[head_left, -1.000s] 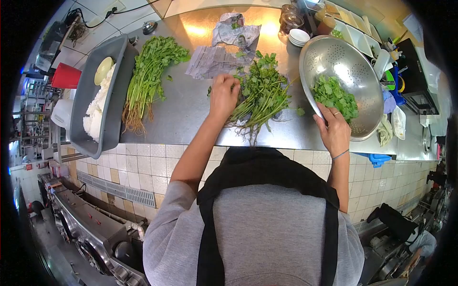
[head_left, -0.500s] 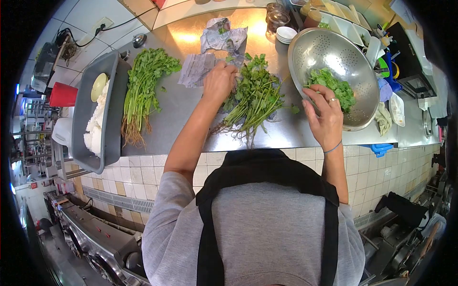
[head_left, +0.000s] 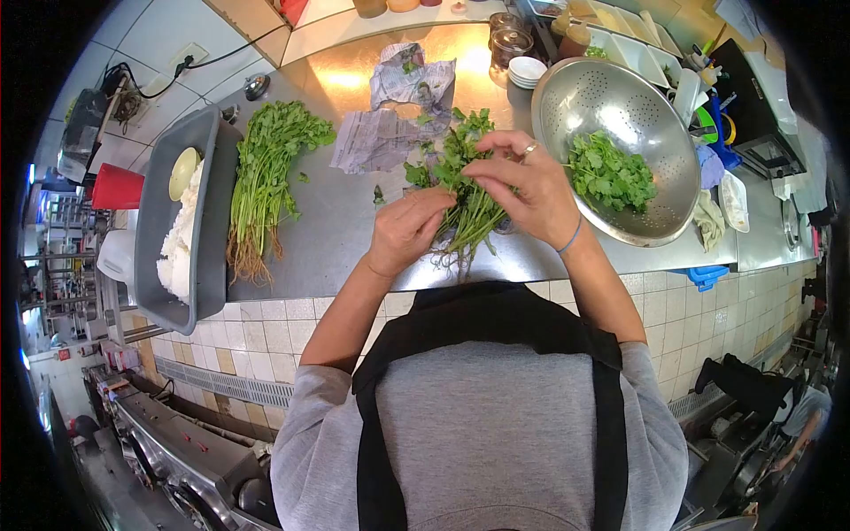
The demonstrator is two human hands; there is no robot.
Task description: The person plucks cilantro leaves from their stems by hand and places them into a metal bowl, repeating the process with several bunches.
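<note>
A loose bunch of cilantro lies on the steel counter in front of me, its stems and roots pointing toward me. My left hand is closed in a pinch on cilantro at the bunch's left side. Above the bunch, my right hand pinches at the leafy part of the cilantro; the exact piece between its fingertips is too small to make out. Right of it, a perforated steel colander holds picked cilantro leaves. Another cilantro bunch with brown roots rests to the left.
Crumpled paper with leaf scraps lies behind the bunch. At far left stands a grey tub with white contents and a yellow bowl. Small stacked white dishes and glass jars stand behind the colander.
My right hand has moved left from the colander's rim to the cilantro bunch. My left hand has come down toward me, from the paper to the bunch's left side.
</note>
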